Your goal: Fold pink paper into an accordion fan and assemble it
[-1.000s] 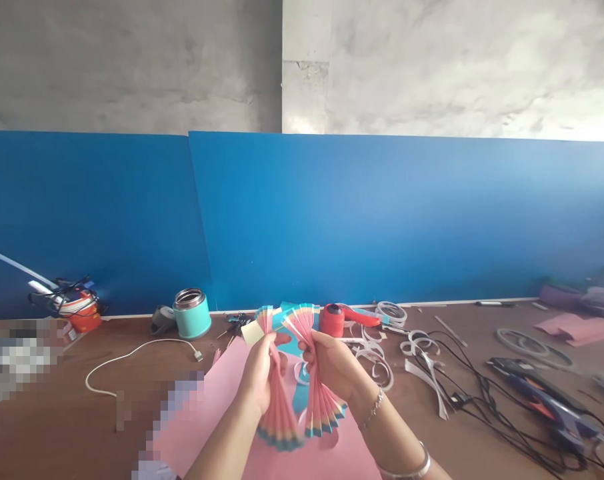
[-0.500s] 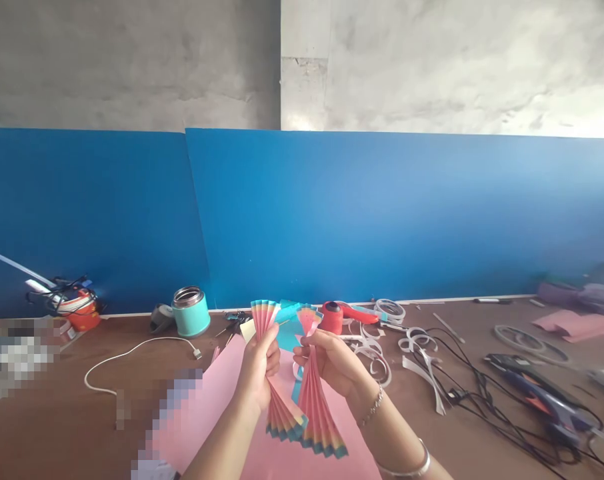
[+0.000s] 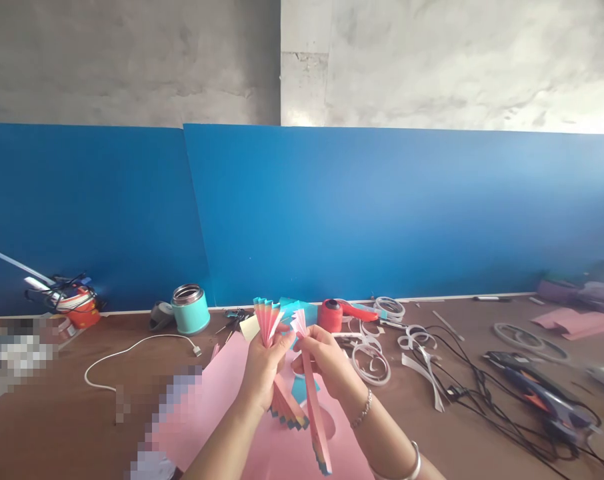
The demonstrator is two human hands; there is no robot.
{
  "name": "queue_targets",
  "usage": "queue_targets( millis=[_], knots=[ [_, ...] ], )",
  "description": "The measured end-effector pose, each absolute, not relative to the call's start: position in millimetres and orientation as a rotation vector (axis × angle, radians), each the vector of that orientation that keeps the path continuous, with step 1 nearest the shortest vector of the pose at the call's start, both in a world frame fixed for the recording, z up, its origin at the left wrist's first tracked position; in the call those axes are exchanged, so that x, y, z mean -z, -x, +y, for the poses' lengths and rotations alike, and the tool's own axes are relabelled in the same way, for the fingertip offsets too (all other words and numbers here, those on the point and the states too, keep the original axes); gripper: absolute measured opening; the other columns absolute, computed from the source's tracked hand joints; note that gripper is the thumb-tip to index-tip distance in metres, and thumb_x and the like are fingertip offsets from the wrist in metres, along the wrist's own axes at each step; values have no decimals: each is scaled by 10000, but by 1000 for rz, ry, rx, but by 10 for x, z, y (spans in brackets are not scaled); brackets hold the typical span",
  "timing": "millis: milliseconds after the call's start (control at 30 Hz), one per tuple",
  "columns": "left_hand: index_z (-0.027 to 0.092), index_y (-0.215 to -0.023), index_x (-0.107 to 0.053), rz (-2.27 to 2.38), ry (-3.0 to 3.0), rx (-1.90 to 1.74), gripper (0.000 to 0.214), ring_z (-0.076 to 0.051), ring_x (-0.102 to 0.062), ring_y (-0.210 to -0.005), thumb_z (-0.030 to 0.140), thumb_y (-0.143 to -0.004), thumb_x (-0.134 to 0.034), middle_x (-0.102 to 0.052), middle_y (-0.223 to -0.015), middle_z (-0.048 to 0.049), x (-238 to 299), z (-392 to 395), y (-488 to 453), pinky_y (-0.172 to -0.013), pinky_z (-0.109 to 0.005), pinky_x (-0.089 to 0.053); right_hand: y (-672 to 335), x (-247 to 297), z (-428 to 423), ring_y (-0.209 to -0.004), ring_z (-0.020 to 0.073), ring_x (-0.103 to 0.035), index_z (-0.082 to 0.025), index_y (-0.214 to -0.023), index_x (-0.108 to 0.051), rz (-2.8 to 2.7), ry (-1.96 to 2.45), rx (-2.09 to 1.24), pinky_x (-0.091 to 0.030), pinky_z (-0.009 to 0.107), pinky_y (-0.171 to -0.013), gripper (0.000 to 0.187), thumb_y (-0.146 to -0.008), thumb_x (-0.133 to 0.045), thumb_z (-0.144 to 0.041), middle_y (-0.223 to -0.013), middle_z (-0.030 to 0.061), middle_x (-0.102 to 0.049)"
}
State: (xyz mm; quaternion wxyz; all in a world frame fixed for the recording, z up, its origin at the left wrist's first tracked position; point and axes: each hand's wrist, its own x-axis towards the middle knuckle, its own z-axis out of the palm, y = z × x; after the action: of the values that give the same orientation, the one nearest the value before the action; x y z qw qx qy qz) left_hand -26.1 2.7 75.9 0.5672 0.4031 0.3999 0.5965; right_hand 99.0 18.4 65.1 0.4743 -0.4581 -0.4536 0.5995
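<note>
Each of my hands pinches a pleated pink paper fan with rainbow-coloured edges, held above a pink paper sheet [image 3: 222,400] on the brown table [image 3: 57,413]. My left hand [image 3: 263,370] is closed on the left fan [image 3: 268,321], whose lower end [image 3: 287,410] spreads a little. My right hand [image 3: 327,360] is closed on the right fan [image 3: 313,413], folded almost flat into a narrow strip that points down. The two fans are close together and cross near my fingers.
A teal tin [image 3: 190,309], a red thread spool [image 3: 331,315], scissors [image 3: 235,317] and curled white paper strips [image 3: 372,360] lie behind my hands. A white cable [image 3: 132,350] runs at left. A glue gun [image 3: 537,393] with black cords lies at right. A blue board [image 3: 382,213] backs the table.
The right fan has closed from a wide spread to a narrow strip. The left fan has also folded tighter. Both hands have drawn closer together.
</note>
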Motion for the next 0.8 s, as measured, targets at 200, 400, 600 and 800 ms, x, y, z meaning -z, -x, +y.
queue_targets(
  millis=[200, 400, 600, 800],
  knots=[
    [193, -714, -502, 946, -878, -1427, 347, -30, -127, -398, 431, -644, -744, -192, -436, 127, -713, 123, 321, -419, -212, -75, -957, -647, 150, -494, 118, -579, -195, -695, -450, -1252, 1045, -1482, -453, 255, -538, 111, -629, -532, -161, -612, -10, -637],
    [194, -750, -524, 859, -782, -1319, 325, -5, -153, -391, 373, -638, -771, -286, -533, 99, -692, 172, 412, -391, -190, -65, -949, -621, 139, -509, 109, -555, -196, -689, -452, -1414, 1009, -1469, -445, 254, -551, 118, -642, -541, -133, -585, -36, -592],
    [173, -749, -591, 762, -717, -1155, 247, 4, -167, -390, 367, -693, -734, -472, -598, 34, -694, 168, 430, -371, -185, -96, -978, -591, 171, -522, 110, -560, -196, -698, -463, -1478, 977, -1491, -442, 250, -547, 127, -639, -549, -124, -607, -34, -596],
    [199, -944, -598, 803, -669, -1276, 367, 20, -212, -378, 266, -631, -779, -664, -927, -71, -652, 194, 440, -364, -182, -130, -979, -583, 167, -584, 144, -608, -203, -784, -462, -1454, 1058, -1518, -447, 263, -582, 184, -676, -606, -165, -641, -6, -655]
  ],
)
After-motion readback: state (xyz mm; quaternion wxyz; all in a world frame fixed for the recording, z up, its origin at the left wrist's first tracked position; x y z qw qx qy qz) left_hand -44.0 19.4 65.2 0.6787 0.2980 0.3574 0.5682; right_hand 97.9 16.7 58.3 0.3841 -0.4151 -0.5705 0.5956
